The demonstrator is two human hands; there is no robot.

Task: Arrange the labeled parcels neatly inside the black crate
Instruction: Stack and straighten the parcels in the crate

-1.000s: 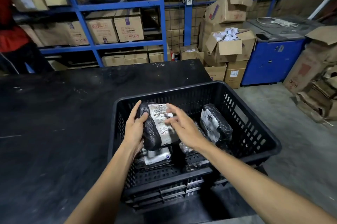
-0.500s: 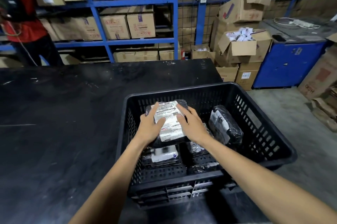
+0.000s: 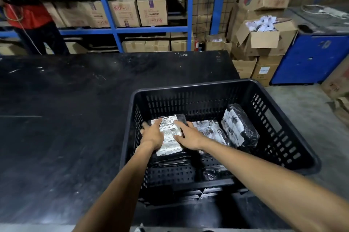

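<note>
parcel flat in crate, long axis near-to-far, label up

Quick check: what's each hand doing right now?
Left hand: on the left side of the labeled parcel, holding it low in the crate.
Right hand: pressed on the same parcel's right side, fingers spread.

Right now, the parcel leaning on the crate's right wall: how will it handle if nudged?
The leaning parcel stands on edge against the crate wall, so a nudge would probably tip it flat. Its glossy black wrap looks slippery. It looks soft-packed, likely giving under the fingers.
</note>
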